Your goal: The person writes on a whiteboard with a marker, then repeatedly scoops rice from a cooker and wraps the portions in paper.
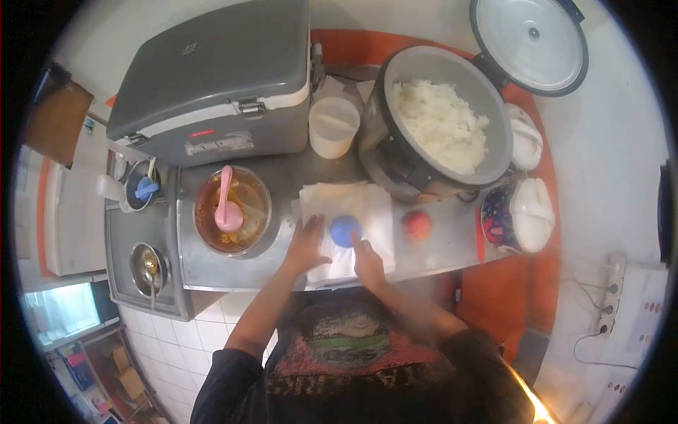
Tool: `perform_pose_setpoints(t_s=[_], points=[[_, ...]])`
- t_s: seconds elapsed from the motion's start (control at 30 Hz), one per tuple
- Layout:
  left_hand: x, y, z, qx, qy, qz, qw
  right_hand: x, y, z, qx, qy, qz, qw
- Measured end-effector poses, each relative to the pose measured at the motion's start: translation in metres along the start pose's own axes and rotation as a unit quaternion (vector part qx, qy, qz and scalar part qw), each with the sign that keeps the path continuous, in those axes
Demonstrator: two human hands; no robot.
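A small blue bowl [345,230] sits upside down on a sheet of white paper [346,201] spread on the steel counter [438,244]. My left hand [307,246] lies flat on the paper just left of the bowl, fingers apart. My right hand [368,260] rests on the paper at the bowl's lower right, its fingers touching the bowl's edge. Neither hand grips anything.
An open rice cooker [441,120] full of white rice stands behind the paper, its lid [530,42] raised. A pot of orange sauce [232,210] with a pink ladle is at left. Also here: a grey cooler box [215,81], a white cup [333,127], a red round object [417,226].
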State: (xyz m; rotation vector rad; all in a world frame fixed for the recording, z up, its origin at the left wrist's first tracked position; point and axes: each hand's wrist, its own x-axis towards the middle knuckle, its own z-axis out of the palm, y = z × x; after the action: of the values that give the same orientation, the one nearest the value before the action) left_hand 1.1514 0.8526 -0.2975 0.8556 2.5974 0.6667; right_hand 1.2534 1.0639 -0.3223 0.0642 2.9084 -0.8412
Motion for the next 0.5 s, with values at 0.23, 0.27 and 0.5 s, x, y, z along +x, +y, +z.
perform_pose_setpoints(t_s=[0.23, 0.27, 0.5], points=[[0.000, 0.003, -0.003, 0.031, -0.032, -0.021, 0.999, 0.008, -0.001, -0.032, 0.116, -0.109, -0.009, 0.987], [0.010, 0.001, -0.005, 0.045, -0.053, -0.041, 0.997, 0.015, 0.002, -0.050, 0.155, -0.137, -0.026, 0.978], [0.068, -0.018, 0.031, 0.204, 0.154, 0.047, 0.966, -0.007, 0.007, -0.093, 0.323, -0.004, 0.093, 0.942]])
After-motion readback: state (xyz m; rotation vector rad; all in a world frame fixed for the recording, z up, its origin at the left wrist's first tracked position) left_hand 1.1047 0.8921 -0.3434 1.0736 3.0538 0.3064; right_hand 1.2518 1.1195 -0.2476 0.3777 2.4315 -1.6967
